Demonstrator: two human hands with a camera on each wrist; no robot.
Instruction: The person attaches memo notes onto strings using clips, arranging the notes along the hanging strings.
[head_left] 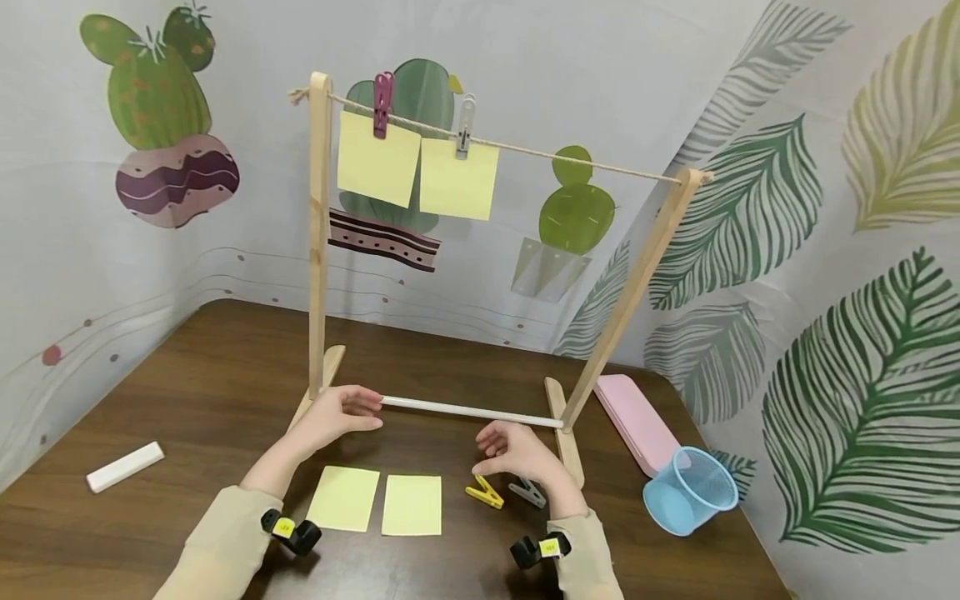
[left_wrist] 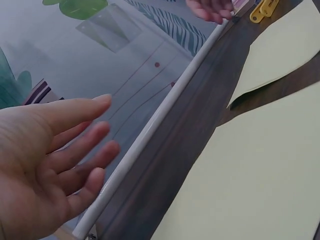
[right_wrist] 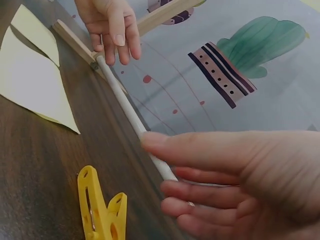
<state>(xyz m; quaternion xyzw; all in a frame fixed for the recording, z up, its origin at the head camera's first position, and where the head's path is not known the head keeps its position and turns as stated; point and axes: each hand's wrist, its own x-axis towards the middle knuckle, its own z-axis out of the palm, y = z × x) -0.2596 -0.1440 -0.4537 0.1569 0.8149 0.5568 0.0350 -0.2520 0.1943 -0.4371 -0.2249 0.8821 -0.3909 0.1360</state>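
Observation:
My left hand [head_left: 337,414] hovers near the left end of the white crossbar [head_left: 465,410], fingers loosely bent and nothing between them. My right hand [head_left: 517,454] is above the yellow clothespin [head_left: 485,492] and the grey clothespin [head_left: 528,492], its fingers relaxed and holding nothing. In the right wrist view, the yellow clothespin [right_wrist: 100,207] lies below the thumb. Two yellow sticky notes [head_left: 343,498] [head_left: 412,505] lie on the table between my forearms. Two more notes hang from the rope [head_left: 562,157], one under a maroon clothespin [head_left: 383,104], the other under a clear clothespin [head_left: 465,125].
A wooden frame [head_left: 318,242] carries the rope between its two posts. On the right are a pink case [head_left: 636,423] and a blue mesh cup [head_left: 678,504]. A white block [head_left: 124,467] lies at the left of the brown table [head_left: 202,392]. A printed cloth hangs behind.

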